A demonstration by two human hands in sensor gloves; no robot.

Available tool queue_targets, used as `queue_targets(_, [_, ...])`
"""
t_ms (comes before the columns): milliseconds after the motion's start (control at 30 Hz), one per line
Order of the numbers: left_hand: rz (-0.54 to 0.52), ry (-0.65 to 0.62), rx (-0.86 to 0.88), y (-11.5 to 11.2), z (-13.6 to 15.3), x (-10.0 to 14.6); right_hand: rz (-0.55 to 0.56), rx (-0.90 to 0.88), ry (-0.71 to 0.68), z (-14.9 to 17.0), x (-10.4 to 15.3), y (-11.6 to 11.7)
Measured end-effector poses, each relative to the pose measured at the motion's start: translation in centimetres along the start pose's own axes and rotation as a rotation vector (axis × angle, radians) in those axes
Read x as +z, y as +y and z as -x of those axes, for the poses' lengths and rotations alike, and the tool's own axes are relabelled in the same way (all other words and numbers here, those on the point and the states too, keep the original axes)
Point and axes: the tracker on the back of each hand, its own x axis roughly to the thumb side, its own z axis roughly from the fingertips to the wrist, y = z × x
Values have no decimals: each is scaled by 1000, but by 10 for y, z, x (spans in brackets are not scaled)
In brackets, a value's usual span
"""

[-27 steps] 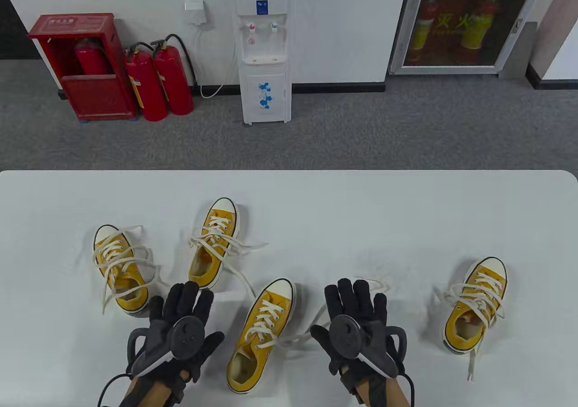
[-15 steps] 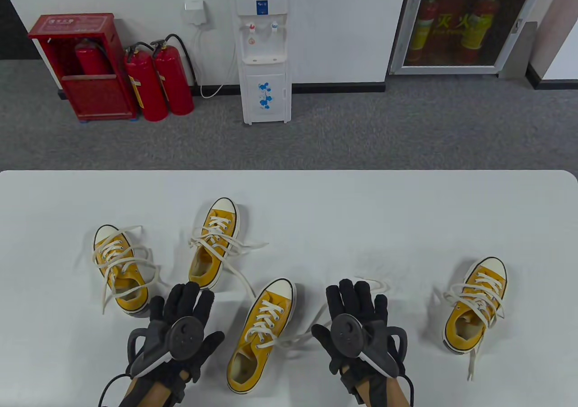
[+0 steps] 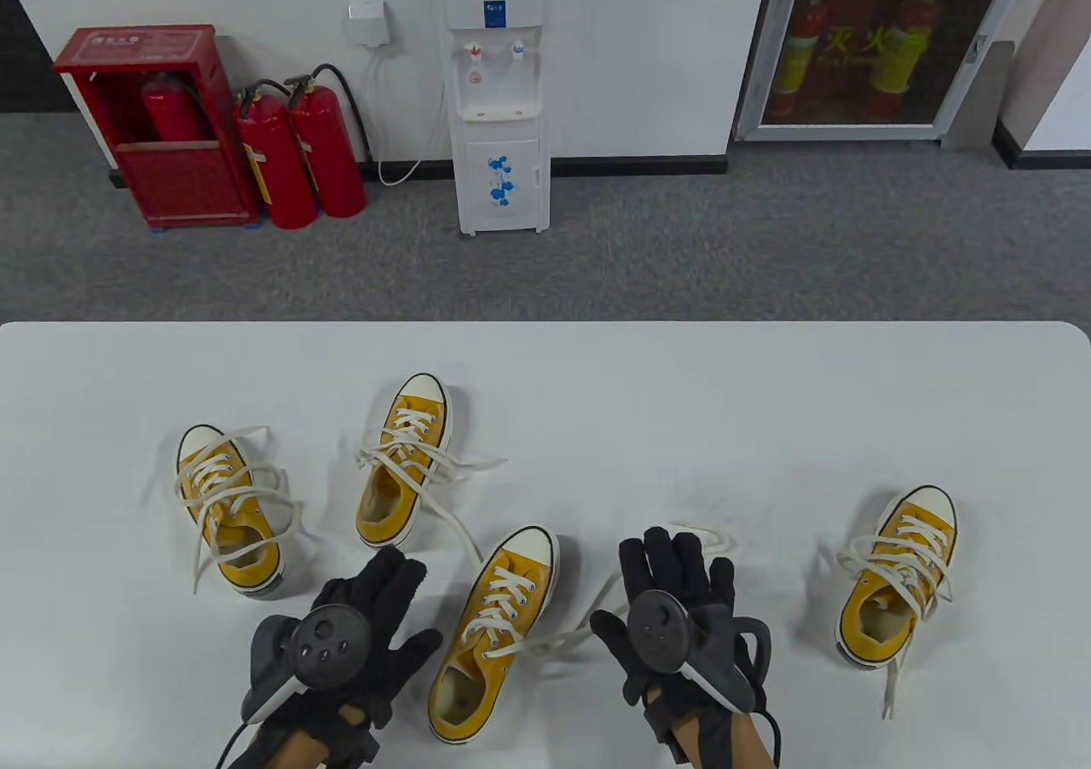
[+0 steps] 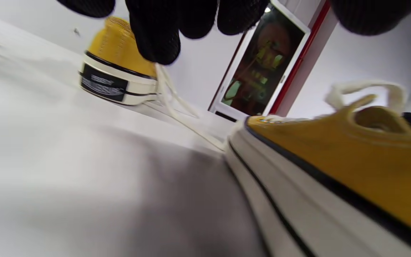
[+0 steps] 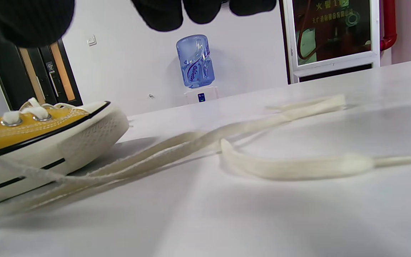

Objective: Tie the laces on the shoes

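Note:
Several yellow canvas sneakers with loose cream laces lie on the white table [image 3: 597, 394]. The nearest one, the middle sneaker [image 3: 494, 633], lies between my hands, toe pointing away. My left hand [image 3: 396, 603] hovers just left of it with straight fingers angled toward the shoe, holding nothing. In the left wrist view its fingertips [image 4: 159, 32] hang above the table beside the sneaker's sole [image 4: 334, 171]. My right hand [image 3: 656, 581] lies flat to the shoe's right, fingers straight, over its trailing lace [image 3: 707, 539]. The right wrist view shows that lace [image 5: 248, 128] slack on the table beside the toe cap [image 5: 48, 139].
Two more sneakers lie at the left [image 3: 226, 513] and back left [image 3: 405, 462], and a fourth at the right [image 3: 899, 573], all with untied laces spread around them. A water dispenser [image 3: 499, 95] and fire extinguishers [image 3: 298, 155] stand beyond the table's far edge.
My left hand has turned and shifted right toward the middle sneaker, its fingers now pointing up and to the right. The right hand and the shoes have stayed put.

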Motion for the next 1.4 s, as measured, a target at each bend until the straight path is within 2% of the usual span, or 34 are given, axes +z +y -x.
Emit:
queue_targets(267, [63,-42,-105,-17,-21,-4,-30,-3,-13,-3,-1,4])
queue_targets(367, [74,-25,-182,-24,-23,-7,-34,-9,-12,-3,-1,4])
queue_targets(600, [112,11,-195,-30,-23,-12,-28,-19,-9,-2,-2,5])
queue_targets(833, [-9,29,-125,-24,-23,-9,-15,-48,15,3,-3,3])
queue_targets(1100, [-195,61,-139,-3,-50,-15,17,-86,52,12,-4,-1])
queue_targets(1233, [-246,122,-91,-13,-61,-20,17,-87,62,15,-5,1])
queue_targets(1400, [-264,148,-119,-28,-61,-20,19,-88,66,16,-5,1])
